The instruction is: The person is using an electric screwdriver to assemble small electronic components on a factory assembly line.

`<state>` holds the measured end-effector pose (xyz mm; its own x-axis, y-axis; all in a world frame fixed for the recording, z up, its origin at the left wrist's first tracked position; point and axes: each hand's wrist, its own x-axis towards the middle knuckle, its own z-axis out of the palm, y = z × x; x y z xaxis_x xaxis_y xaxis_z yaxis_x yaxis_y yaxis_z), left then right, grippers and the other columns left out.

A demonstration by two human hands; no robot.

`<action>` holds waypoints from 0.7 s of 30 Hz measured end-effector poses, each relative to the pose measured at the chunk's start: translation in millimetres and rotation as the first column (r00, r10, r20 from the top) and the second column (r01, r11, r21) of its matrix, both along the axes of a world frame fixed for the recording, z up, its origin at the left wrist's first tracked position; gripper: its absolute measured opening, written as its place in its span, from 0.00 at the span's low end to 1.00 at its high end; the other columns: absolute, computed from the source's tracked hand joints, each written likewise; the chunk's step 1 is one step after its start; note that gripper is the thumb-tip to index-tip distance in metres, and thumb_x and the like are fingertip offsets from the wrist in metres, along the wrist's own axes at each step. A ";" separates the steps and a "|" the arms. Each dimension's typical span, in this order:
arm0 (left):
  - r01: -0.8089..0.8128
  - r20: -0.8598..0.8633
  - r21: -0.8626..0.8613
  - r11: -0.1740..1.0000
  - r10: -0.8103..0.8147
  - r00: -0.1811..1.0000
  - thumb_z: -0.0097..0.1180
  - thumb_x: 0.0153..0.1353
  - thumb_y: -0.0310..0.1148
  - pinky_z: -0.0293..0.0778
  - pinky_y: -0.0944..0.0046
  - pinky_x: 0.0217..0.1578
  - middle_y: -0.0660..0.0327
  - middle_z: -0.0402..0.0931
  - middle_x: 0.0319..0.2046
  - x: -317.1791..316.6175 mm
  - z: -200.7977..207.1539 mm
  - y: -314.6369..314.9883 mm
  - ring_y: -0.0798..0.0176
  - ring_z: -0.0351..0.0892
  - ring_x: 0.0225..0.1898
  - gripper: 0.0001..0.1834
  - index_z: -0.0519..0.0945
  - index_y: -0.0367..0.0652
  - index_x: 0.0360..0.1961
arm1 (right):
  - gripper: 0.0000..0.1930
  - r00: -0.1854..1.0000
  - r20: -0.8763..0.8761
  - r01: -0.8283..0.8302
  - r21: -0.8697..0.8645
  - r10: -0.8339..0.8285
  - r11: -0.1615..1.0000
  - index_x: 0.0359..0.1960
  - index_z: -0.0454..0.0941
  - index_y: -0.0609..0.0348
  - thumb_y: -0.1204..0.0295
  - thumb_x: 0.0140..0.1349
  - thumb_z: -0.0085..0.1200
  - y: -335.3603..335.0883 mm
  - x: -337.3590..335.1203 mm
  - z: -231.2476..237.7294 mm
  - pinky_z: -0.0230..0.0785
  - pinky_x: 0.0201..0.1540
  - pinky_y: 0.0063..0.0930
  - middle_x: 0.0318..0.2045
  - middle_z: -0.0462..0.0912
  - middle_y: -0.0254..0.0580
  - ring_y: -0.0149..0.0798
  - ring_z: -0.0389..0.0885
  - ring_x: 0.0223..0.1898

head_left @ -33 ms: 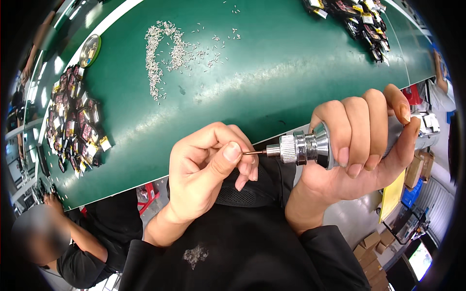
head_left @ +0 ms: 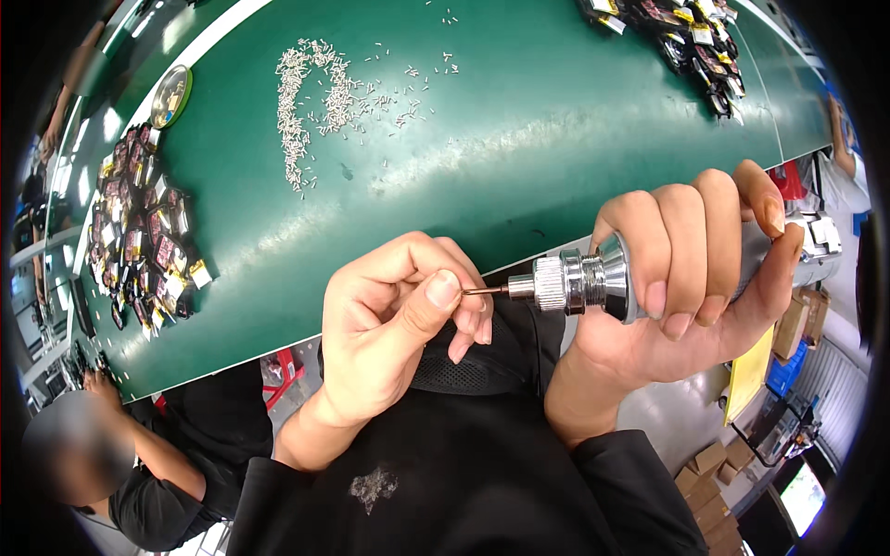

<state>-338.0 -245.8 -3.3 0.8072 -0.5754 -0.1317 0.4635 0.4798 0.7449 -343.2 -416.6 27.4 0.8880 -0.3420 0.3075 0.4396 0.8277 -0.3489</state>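
Note:
My right hand (head_left: 681,269) is wrapped round a silver power screwdriver (head_left: 593,282), held level above my lap near the table's front edge. Its knurled metal nose faces left, and a thin coppery bit (head_left: 487,291) sticks out of it. The thumb and forefinger of my left hand (head_left: 380,324) are pinched on the bit's far end. Those fingertips cover the tip, so I cannot tell whether a screw sits there. On the green table (head_left: 445,204), farther off, small silver screws (head_left: 293,111) lie in a curved heap, with several strewn to its right.
Black parts with yellow and white tags are heaped at the left (head_left: 139,232) and far right (head_left: 700,46). A round, green-rimmed dish (head_left: 172,96) stands by the left heap. A co-worker (head_left: 158,473) sits at lower left. Cardboard boxes (head_left: 714,491) and a yellow board (head_left: 746,375) are at lower right.

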 end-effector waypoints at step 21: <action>-0.198 0.301 0.369 0.908 0.085 0.950 0.49 0.64 0.20 0.64 0.77 0.19 0.58 0.73 0.26 -4.4 3.5 -13.3 0.75 0.70 0.23 0.05 0.74 0.30 0.31 | 0.12 0.997 0.001 0.081 -0.092 -0.082 0.992 0.38 0.69 0.61 0.64 0.69 0.41 -5.5 -1.5 -8.1 0.59 0.20 0.21 0.12 0.63 0.29 0.26 0.61 0.11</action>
<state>-342.4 -259.1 0.3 0.9126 -0.4000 -0.0849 0.1648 0.1698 0.9716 -344.7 -422.1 19.3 0.8593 -0.3839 0.3381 0.5031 0.7536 -0.4230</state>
